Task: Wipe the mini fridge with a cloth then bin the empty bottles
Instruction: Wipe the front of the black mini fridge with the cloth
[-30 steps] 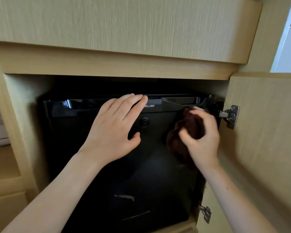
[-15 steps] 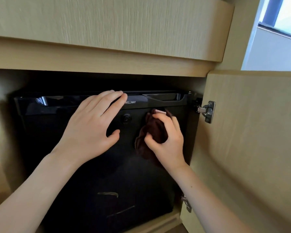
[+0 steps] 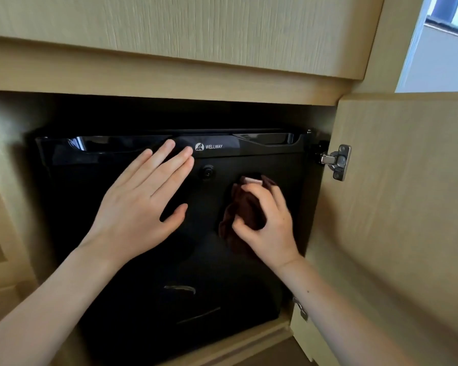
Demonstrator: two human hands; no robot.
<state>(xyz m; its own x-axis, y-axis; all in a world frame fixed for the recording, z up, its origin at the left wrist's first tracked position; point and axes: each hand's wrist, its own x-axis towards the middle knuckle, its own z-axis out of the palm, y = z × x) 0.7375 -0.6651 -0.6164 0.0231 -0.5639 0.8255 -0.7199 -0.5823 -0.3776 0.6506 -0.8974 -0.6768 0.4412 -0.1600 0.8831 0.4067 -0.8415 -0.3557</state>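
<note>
A black mini fridge with a WELLWAY logo sits inside a light wooden cabinet, its door closed. My left hand lies flat with straight fingers on the upper left of the fridge door. My right hand grips a bunched dark brown cloth and presses it against the upper right of the door, below the top trim. No bottles are in view.
The cabinet door stands open at the right on a metal hinge, close to my right hand. A wooden drawer front overhangs the fridge. A round lock sits between my hands.
My right hand has slid the cloth down and to the left, away from the fridge's upper right corner. My left hand has stayed flat on the door. The camera has shifted.
</note>
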